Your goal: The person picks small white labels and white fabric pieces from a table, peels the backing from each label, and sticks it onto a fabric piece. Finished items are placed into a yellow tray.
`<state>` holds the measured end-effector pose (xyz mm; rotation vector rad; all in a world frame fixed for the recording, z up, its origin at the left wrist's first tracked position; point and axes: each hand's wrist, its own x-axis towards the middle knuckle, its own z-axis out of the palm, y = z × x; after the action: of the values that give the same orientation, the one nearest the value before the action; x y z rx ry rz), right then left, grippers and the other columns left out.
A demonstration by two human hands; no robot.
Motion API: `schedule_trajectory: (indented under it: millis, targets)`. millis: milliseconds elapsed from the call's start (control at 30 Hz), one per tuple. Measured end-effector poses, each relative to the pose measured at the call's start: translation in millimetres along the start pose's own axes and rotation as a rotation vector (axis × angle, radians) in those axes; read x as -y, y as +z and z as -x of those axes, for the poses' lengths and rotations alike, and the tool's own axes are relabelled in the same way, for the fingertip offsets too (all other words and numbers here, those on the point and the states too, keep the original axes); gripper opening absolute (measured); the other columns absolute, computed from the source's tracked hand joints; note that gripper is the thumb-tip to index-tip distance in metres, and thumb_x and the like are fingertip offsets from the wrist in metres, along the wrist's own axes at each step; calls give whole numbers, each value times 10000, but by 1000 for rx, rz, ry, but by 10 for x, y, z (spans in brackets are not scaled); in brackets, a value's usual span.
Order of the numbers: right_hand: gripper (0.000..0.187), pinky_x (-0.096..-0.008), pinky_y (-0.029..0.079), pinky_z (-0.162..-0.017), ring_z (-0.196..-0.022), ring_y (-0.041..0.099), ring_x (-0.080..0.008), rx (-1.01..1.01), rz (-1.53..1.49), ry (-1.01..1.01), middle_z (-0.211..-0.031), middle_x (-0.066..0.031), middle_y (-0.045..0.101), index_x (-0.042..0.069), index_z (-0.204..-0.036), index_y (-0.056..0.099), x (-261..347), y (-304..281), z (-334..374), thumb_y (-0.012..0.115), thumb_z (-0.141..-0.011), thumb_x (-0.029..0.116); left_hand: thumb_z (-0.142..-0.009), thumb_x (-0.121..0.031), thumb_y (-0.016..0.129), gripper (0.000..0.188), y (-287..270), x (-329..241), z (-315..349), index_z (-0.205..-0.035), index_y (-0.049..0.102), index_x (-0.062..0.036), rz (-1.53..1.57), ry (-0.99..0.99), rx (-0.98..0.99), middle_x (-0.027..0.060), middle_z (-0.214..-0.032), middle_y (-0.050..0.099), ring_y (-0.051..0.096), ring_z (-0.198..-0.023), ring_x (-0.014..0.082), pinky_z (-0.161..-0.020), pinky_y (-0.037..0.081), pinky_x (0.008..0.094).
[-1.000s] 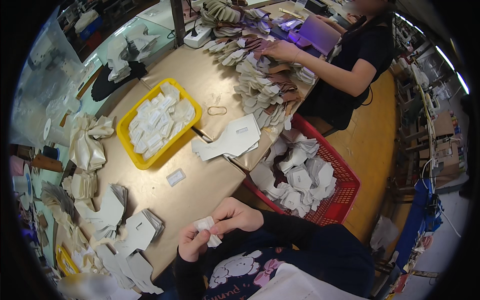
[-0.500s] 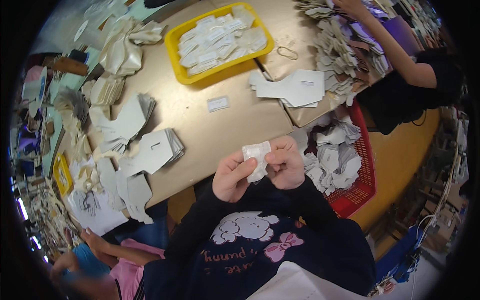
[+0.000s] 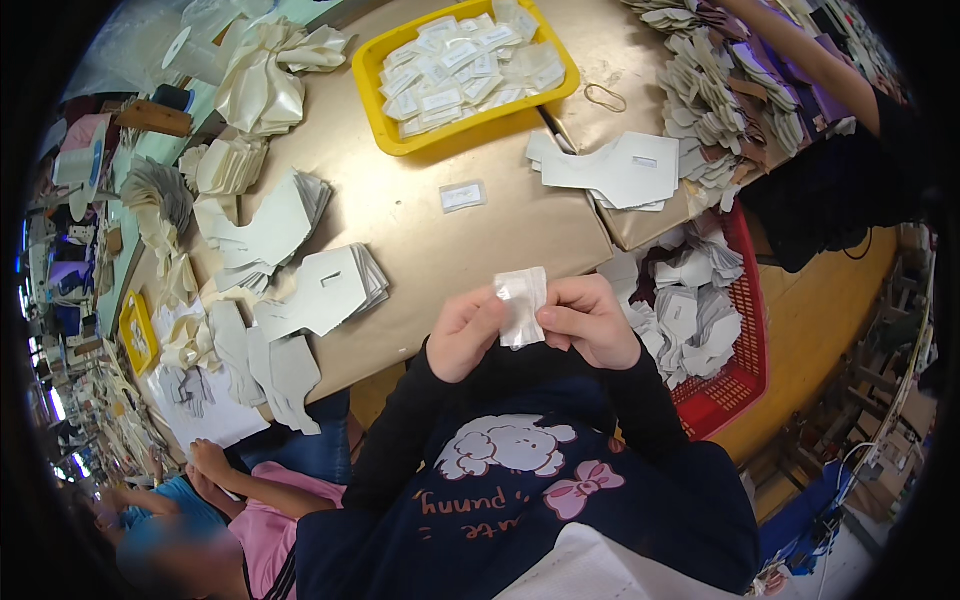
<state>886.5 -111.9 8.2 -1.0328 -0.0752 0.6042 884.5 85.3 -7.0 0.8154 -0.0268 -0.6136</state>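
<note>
Between my two hands, just in front of my body, is a small white packet point(image 3: 521, 308) with a clear, shiny film. My left hand point(image 3: 466, 332) pinches its left edge between thumb and fingers. On the opposite edge, my right hand point(image 3: 588, 321) grips it the same way. A similar flat packet point(image 3: 463, 196) with a printed label lies alone on the table beyond my hands. Further off stands a yellow tray point(image 3: 400, 148) heaped with many such packets point(image 3: 460, 62).
Stacks of white cut pieces point(image 3: 325, 290) lie on the brown-covered table point(image 3: 420, 245) to the left; another stack point(image 3: 612, 172) is at right. A red basket point(image 3: 752, 330) of pieces stands by my right arm. A co-worker's arm point(image 3: 815, 55) reaches in far right; other people sit lower left.
The packet is now more upright and spread flatter between my fingers, and my right fingers have slid lower along its edge. The whole view has shifted slightly.
</note>
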Motion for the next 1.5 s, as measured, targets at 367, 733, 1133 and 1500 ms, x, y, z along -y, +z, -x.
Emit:
schedule_trajectory:
  millis: [367, 733, 1133, 1500]
  targets:
    - [202, -233, 235, -412, -432, 345, -45, -127, -397, -196, -569, -40, 514, -66, -718, 604, -221, 180, 7, 598, -874, 63, -973, -217, 580, 321, 123, -15, 68, -1172, 592, 35, 205, -144, 22, 90, -1040, 643, 573, -859, 134, -731, 438, 260]
    - [235, -204, 307, -485, -517, 418, -38, -98, 4, -147, -617, 2, 523, -31, -772, 632, -64, 61, -108, 583, -938, 130, -1001, -223, 537, 292, 1, 73, 16, -1181, 591, 0, 13, -10, -53, 62, -1026, 626, 551, -877, 123, -763, 423, 264]
    - [314, -214, 285, -482, -498, 421, -54, 127, -197, 174, -578, 6, 510, -38, -815, 678, -87, -6, -68, 570, -984, 204, -1016, -207, 506, 280, -150, -120, 45, -1126, 607, 30, -163, -209, 91, 94, -978, 662, 620, -897, 157, -821, 470, 291]
    - [292, -221, 246, -391, -417, 408, -57, -90, -72, 141, -582, -84, 590, -89, -733, 663, -130, 22, -34, 590, -910, 132, -921, -142, 696, 169, -54, -29, 39, -997, 674, 7, -245, -91, 0, 41, -867, 690, 628, -773, 95, -696, 495, 230]
